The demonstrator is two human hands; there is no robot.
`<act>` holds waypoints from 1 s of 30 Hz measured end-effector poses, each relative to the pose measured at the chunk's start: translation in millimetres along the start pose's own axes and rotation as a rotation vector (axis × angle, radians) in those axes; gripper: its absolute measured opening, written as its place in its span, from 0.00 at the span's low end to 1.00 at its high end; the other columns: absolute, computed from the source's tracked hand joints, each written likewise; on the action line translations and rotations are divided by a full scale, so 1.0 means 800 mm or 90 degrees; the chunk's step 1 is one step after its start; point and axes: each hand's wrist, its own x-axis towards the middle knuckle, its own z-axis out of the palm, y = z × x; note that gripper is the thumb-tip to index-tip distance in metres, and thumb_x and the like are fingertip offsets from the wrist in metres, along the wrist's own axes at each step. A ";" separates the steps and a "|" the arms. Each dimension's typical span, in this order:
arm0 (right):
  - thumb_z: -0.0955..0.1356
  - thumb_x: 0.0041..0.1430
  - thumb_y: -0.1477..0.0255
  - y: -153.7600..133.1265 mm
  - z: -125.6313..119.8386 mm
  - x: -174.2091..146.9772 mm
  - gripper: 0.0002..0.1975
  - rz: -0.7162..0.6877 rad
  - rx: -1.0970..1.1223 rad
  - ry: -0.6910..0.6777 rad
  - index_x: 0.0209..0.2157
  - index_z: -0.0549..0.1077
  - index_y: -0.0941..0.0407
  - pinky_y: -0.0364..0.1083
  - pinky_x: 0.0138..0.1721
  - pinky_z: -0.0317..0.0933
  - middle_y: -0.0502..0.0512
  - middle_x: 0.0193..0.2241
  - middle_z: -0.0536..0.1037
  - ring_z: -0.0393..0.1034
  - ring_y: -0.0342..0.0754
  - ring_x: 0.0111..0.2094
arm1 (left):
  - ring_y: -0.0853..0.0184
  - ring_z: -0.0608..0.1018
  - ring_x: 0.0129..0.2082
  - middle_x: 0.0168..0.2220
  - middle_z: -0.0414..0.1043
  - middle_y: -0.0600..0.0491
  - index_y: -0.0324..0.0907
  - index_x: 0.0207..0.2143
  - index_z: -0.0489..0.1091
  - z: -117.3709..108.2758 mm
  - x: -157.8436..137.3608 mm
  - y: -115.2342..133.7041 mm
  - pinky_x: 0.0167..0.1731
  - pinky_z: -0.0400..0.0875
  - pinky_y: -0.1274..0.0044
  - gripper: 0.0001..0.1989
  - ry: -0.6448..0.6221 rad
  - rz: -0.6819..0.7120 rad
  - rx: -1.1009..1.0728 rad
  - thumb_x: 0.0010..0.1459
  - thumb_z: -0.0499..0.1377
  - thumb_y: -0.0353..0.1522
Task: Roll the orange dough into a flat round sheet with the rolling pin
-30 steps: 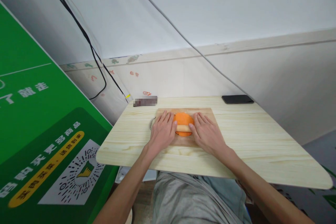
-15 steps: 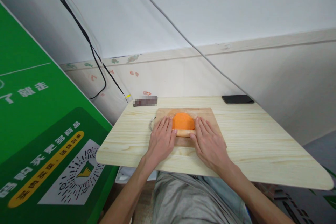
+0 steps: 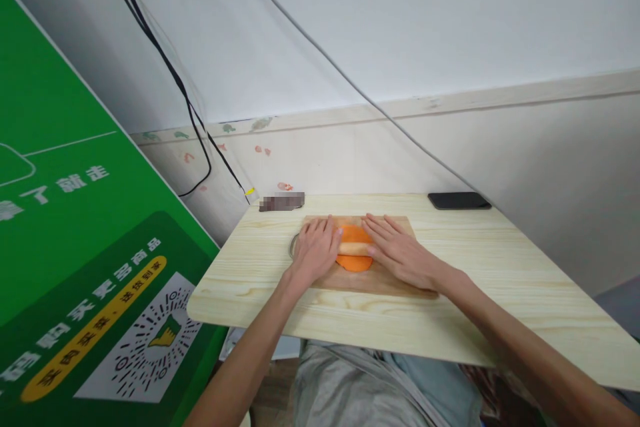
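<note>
A wooden rolling pin [image 3: 354,249] lies crosswise over a flat orange sheet of dough or clay [image 3: 356,263]. Below the sheet is a brown wooden board [image 3: 380,285] with a metal ring at its left side. My left hand [image 3: 317,247] rests on the pin's left end, palm down, its fingers stretched forward. On the right end lies my right hand [image 3: 397,248], also flat, with fingers extended. Both hands cover the pin's ends. Orange shows in front of and behind the pin, between my hands.
The pale wooden table [image 3: 240,293] stands against a wall. A black phone [image 3: 459,201] lies at its back right, and a blurred dark item [image 3: 281,201] at its back left. Black cables [image 3: 175,80] hang at the left beside a green printed panel [image 3: 60,227].
The rolling pin has moved forward, away from me, from the near edge of the orange sheet to its middle. Both hands have moved with it, and the view has shifted slightly.
</note>
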 end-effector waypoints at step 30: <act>0.56 0.78 0.59 0.048 0.016 -0.021 0.23 0.182 0.116 0.193 0.59 0.74 0.54 0.55 0.49 0.72 0.61 0.46 0.79 0.78 0.57 0.46 | 0.58 0.78 0.60 0.59 0.79 0.45 0.43 0.62 0.72 0.034 0.032 -0.021 0.65 0.70 0.62 0.20 0.023 0.026 -0.358 0.71 0.56 0.34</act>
